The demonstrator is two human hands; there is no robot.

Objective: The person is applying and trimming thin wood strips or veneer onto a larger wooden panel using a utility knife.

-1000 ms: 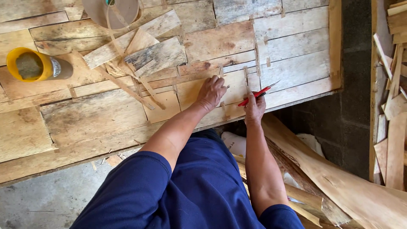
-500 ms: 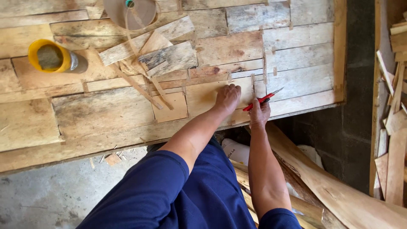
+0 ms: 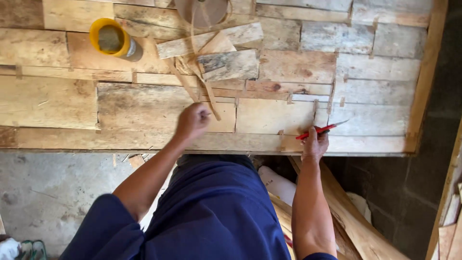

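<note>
On the plank tabletop [image 3: 144,108] a can [image 3: 111,39] was set at the far left, loose wood offcuts [image 3: 226,65] were piled right of it below a tape roll [image 3: 201,10], and a utility knife [image 3: 321,130] was held near the front edge, at the right.

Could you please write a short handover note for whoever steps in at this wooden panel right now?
Left hand: closed in a fist over the panel of wooden boards, beside a thin wood strip; whether it grips anything cannot be seen.
Right hand: holds a red-handled knife at the panel's near edge, blade pointing right.
On the panel: yellow-rimmed can at far left, loose wood offcuts at centre, a roll of edge strip at the far edge.
Done: boards are laid side by side across the panel.
Left: loose strips and offcuts lie untidied.
</note>
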